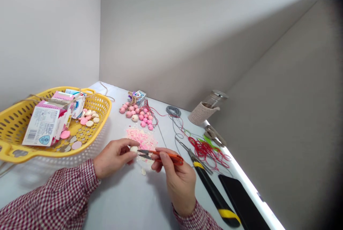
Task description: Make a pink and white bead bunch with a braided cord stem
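Between the thumb and fingers of my left hand [118, 156] is a small white rounded piece [134, 148], perhaps soap. My right hand [177, 176] grips orange-handled thread snips [167, 156], whose dark blades point left and meet the edge of the white piece. Whether the blades touch or cut into it is hard to tell. Beneath and behind lies a heap of pink and white shavings [142, 138]. Farther back sit several pink round beads [146, 117], one of them whitish [134, 118].
On the left stands a yellow basket [104, 119] with boxes [44, 122] and pink and white pieces. To the right lie red cord [203, 147], grey wire [173, 111], black-and-yellow-handled pliers [211, 187] and a black phone-like slab [241, 201]. A covered jar [205, 110] stands at the back edge.
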### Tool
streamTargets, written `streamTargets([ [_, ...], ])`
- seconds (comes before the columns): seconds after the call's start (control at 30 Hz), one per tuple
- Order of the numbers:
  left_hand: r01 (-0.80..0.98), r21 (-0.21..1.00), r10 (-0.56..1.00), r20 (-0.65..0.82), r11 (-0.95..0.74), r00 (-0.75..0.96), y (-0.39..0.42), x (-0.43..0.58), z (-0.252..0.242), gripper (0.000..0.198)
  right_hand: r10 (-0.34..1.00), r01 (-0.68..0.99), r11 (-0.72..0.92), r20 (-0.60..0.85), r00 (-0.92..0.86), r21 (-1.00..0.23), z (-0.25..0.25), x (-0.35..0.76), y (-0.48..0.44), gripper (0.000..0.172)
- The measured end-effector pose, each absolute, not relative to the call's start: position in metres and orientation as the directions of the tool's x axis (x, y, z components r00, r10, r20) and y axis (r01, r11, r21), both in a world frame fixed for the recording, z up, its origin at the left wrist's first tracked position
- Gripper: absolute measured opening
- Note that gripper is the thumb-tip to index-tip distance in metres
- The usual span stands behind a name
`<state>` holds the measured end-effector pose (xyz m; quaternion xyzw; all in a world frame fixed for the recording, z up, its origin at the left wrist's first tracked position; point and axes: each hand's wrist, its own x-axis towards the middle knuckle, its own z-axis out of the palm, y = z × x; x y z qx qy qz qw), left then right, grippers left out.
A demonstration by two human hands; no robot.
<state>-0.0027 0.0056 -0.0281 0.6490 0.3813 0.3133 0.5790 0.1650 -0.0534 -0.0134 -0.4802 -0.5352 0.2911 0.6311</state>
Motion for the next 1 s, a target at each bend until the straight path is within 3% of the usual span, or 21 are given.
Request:
streamTargets([
  [0.23,0.091,0.995,0.845,-0.008,-0.049,0.534,0.0062,-0.0038,-0.0280,0.034,0.886,0.155,0.362,0.391,0.251,-0.919,-0.0125,0.1643,-0.0536,0.019],
  [0.53,0.232,0.948,0.877,0.089,-0.220,0.472,0.0067,-0.0049,-0.0294,0.018,0.896,0.119,0.340,0.360,0.259,-0.933,-0.0117,0.1615,-0.0535,0.020],
  [0.67,0.320,0.923,0.905,0.065,-0.215,0.421,0.0058,-0.0050,-0.0284,0.027,0.901,0.122,0.332,0.352,0.254,-0.936,-0.0136,0.1614,-0.0538,0.021],
  [1.0,0.136,0.979,0.849,0.056,-0.149,0.526,0.0061,-0.0039,-0.0299,0.029,0.885,0.141,0.351,0.377,0.275,-0.926,-0.0106,0.1645,-0.0527,0.020],
])
